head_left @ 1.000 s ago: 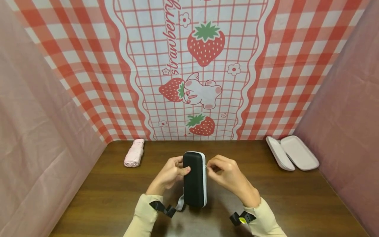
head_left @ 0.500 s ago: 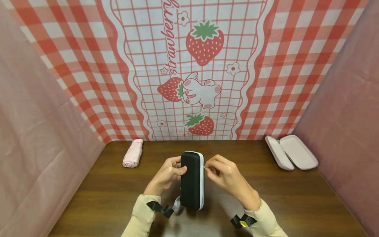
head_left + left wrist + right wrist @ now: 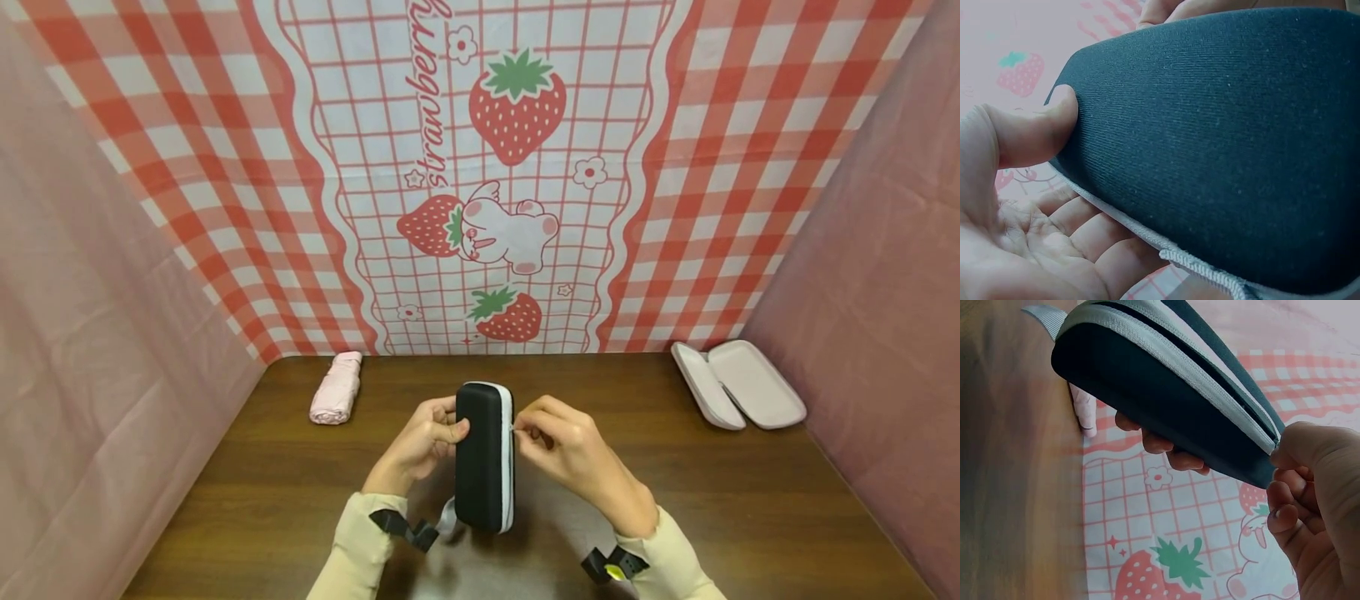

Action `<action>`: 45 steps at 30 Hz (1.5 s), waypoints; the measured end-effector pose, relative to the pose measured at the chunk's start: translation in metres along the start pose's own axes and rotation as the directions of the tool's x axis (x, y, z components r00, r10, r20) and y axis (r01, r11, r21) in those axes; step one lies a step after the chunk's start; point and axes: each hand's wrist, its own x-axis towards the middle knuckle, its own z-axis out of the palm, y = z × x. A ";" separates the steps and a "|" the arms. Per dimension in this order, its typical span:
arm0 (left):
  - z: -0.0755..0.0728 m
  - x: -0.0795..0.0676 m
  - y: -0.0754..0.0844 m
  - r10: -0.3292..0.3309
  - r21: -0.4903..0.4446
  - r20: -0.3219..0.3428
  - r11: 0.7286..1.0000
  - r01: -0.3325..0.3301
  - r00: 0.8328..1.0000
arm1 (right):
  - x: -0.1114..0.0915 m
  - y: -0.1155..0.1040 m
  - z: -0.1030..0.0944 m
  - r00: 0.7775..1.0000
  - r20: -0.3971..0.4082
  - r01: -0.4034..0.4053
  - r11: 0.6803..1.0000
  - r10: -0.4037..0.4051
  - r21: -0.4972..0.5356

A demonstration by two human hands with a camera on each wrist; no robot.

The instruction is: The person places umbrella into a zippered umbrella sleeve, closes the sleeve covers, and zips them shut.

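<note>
A black hard-shell zip case (image 3: 477, 462) with a white zipper (image 3: 507, 487) stands upright above the table, a grey strap (image 3: 447, 515) hanging at its lower left. My left hand (image 3: 420, 442) holds its left side, thumb (image 3: 1054, 122) on the front face and fingers behind. At the right edge, my right hand (image 3: 572, 450) pinches the zipper pull, which the fingertips mostly hide. In the right wrist view the zipper tapes (image 3: 1166, 365) stand apart in a narrow gap from near the strap end up to the pinching fingers. The case's inside cannot be made out.
A folded pink cloth-like bundle (image 3: 337, 389) lies at the back left of the wooden table (image 3: 262, 500). A pale case (image 3: 756, 385) lies spread open at the back right. A strawberry-print checked cloth (image 3: 517, 208) hangs behind, with pink fabric (image 3: 877, 250) at the sides.
The case and left hand have shifted slightly left in the head view. My right hand, still pinching the pull, has moved a little left and down along the case's edge.
</note>
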 end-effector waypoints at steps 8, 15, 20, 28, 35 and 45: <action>-0.003 0.000 -0.001 0.019 -0.069 0.005 0.997 -0.019 1.000 | -0.001 -0.004 0.004 1.000 0.028 0.006 0.999 -0.007 0.039; -0.009 0.000 -0.001 0.029 -0.077 0.027 0.997 -0.027 0.999 | -0.001 -0.006 0.006 0.999 0.048 -0.002 0.999 -0.001 0.052; -0.010 0.000 0.000 0.036 -0.068 0.030 0.997 -0.034 0.999 | -0.002 -0.006 0.006 0.998 0.059 -0.013 0.998 0.010 0.054; -0.008 -0.002 0.003 0.029 -0.051 0.005 0.998 -0.029 1.000 | -0.003 -0.007 0.008 0.996 0.084 -0.024 0.998 0.019 0.054; -0.011 -0.003 0.004 0.029 -0.063 -0.011 0.998 -0.030 1.000 | -0.004 -0.007 0.010 0.994 0.108 -0.005 0.997 -0.004 0.081; -0.013 -0.003 0.005 0.022 -0.049 -0.009 0.999 -0.022 1.000 | -0.006 -0.009 0.012 0.987 0.158 -0.017 0.996 0.004 0.084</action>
